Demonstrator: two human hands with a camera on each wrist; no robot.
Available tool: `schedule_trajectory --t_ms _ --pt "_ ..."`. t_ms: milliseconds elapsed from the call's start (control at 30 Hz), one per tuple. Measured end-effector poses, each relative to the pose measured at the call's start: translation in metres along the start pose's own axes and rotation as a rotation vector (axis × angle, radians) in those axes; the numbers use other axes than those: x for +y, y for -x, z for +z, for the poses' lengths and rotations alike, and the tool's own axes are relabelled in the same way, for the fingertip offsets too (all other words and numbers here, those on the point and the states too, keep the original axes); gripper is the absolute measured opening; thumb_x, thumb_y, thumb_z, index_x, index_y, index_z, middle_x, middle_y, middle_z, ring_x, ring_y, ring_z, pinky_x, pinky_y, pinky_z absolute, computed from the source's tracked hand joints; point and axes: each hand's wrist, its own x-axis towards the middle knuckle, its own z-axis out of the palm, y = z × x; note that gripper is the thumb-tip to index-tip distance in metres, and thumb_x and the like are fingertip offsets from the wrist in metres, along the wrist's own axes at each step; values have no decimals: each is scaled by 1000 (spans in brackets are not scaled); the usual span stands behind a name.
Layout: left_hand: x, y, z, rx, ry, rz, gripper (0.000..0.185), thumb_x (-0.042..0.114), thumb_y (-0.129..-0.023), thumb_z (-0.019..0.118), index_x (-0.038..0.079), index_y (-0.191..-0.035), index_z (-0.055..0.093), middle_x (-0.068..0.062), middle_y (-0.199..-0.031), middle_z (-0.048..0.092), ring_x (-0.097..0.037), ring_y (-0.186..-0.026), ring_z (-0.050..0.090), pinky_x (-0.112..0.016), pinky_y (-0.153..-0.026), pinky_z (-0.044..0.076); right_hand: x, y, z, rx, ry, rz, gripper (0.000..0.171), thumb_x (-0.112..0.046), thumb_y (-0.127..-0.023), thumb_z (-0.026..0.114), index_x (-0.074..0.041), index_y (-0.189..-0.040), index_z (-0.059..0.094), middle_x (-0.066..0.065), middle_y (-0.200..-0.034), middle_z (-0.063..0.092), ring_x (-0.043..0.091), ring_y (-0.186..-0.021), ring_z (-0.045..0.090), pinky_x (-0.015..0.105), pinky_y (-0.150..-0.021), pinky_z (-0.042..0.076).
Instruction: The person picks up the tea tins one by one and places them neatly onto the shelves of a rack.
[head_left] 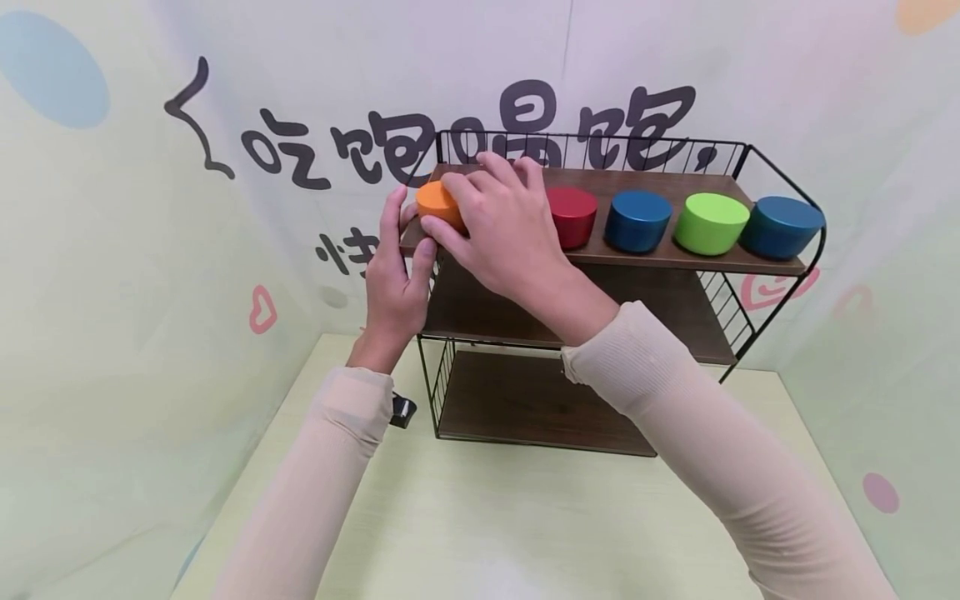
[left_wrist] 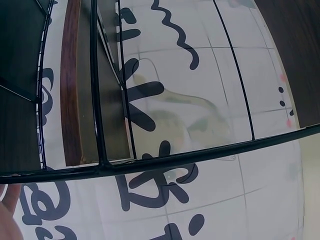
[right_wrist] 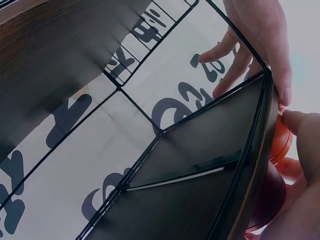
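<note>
My right hand grips an orange round tin at the left end of the top shelf, thumb at its front and fingers over its right side. Beside that tin, my left hand reaches up around the shelf's left end, its thumb near the front corner. In the right wrist view the left hand's fingers extend outside the wire side, and the orange tin shows past the board's edge. A red tin stands just right of my right hand, partly covered by it.
Farther right on the top shelf are a blue tin, a green tin and another blue tin. The black wire rack has a middle board and a bottom board. A small black object lies left of the rack.
</note>
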Motion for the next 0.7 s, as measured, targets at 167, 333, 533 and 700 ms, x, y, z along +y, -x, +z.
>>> schedule_trajectory --t_ms 167,333,533,700 --pt "0 -1 -1 -1 -2 -1 64 47 -104 44 5 -151 33 -7 -136 60 -22 -105 65 -34 -86 50 0 0 -5 -11 38 -2 54 -53 -100 46 -16 -137 59 9 -133 63 31 -142 35 51 -113 20" --pt "0 -1 -2 9 -13 -26 68 52 -102 44 6 -151 34 -8 -136 60 -19 -119 60 -36 -99 45 12 9 -25 27 62 -4 60 -55 -102 38 -15 -145 52 8 -143 55 29 -149 23 50 -118 10" --pt "0 -1 -4 -9 -29 -47 67 50 -102 44 7 -152 34 -11 -138 59 -14 -132 50 -36 -110 36 55 29 -57 57 46 68 63 -54 -102 38 -14 -151 42 10 -151 46 27 -151 15 47 -119 0" --pt "1 -4 -7 -24 -41 -31 65 46 -103 44 6 -153 32 -12 -140 57 -14 -133 49 -37 -108 39 102 52 -84 71 37 208 63 -51 -102 36 -16 -154 36 13 -154 40 28 -152 11 49 -118 -2"
